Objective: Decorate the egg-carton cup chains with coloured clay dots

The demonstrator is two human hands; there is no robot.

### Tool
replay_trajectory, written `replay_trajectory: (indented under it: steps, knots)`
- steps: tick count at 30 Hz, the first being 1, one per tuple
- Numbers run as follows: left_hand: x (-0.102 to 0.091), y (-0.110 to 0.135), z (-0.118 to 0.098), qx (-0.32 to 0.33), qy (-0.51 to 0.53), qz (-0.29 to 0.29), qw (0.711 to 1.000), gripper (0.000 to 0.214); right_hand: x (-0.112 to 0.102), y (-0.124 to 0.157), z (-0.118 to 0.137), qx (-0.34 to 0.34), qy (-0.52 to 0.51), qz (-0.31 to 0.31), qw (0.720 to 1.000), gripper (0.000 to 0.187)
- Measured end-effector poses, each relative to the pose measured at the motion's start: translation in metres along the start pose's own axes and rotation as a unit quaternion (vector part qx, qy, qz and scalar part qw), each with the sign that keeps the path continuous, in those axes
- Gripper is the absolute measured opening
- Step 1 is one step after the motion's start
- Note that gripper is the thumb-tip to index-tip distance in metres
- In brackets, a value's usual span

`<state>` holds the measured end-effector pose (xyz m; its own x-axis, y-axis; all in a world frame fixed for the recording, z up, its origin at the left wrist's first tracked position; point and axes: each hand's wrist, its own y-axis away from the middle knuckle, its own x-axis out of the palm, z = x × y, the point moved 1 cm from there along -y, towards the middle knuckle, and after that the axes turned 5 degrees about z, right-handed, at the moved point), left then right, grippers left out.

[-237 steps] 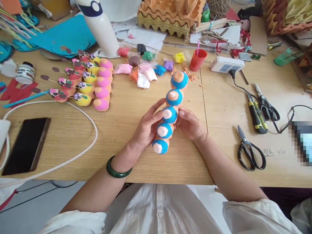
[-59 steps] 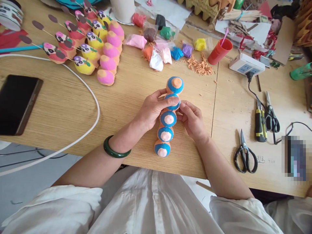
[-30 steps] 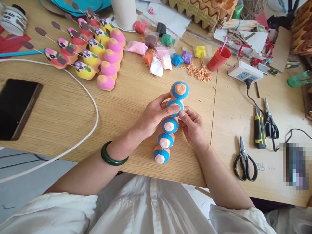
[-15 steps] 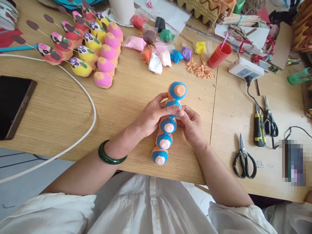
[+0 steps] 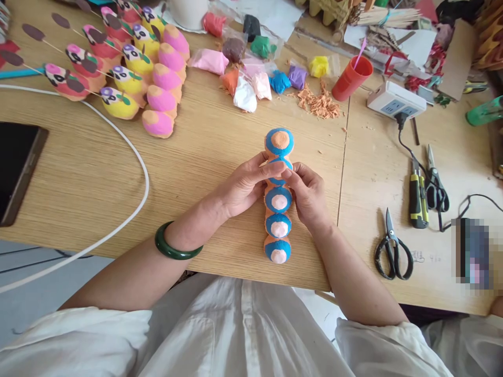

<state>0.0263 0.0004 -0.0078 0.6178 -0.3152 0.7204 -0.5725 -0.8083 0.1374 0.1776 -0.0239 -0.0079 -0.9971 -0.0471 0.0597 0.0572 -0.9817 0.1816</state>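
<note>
Between my hands is an egg carton strip [image 5: 278, 201], a row of several orange bumps covered in blue clay. The three bumps nearest me carry pale pink centres; the farthest has a bare orange top. My left hand [image 5: 251, 183] grips the strip from the left, thumb laid across the second bump from the far end. From the right, my right hand [image 5: 308, 191] holds the same bump's edge, its thumb meeting my left thumb. The thumbs hide that bump's middle, and the fingers underneath are partly out of sight.
Decorated yellow, red and pink carton strips [image 5: 133, 63] stand at the back left. Bags of coloured clay [image 5: 244, 96], orange shavings [image 5: 319, 101] and a red cup [image 5: 351, 78] lie beyond my hands. Scissors [image 5: 393, 251], a utility knife [image 5: 418, 201] and a power strip [image 5: 396, 102] are on the right.
The strip has swung from a slant to nearly straight toward me, its near end moving right. My hands keep hold of it, thumbs at the second bump. The camera view has shifted slightly.
</note>
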Motion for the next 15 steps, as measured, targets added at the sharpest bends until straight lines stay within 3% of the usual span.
replay_trajectory:
  steps: [6,15]
  knots:
    - [0.0017,0.0014,0.0002,0.012,-0.029,-0.038,0.999,0.03,-0.0013,-0.0016,0.0001,0.003,-0.032,-0.004,0.999,0.054]
    - [0.0076,0.0046,-0.0045,0.045,-0.047,-0.085,0.994,0.045,-0.0042,0.0013,-0.0058,-0.004,-0.046,0.022,0.999,0.043]
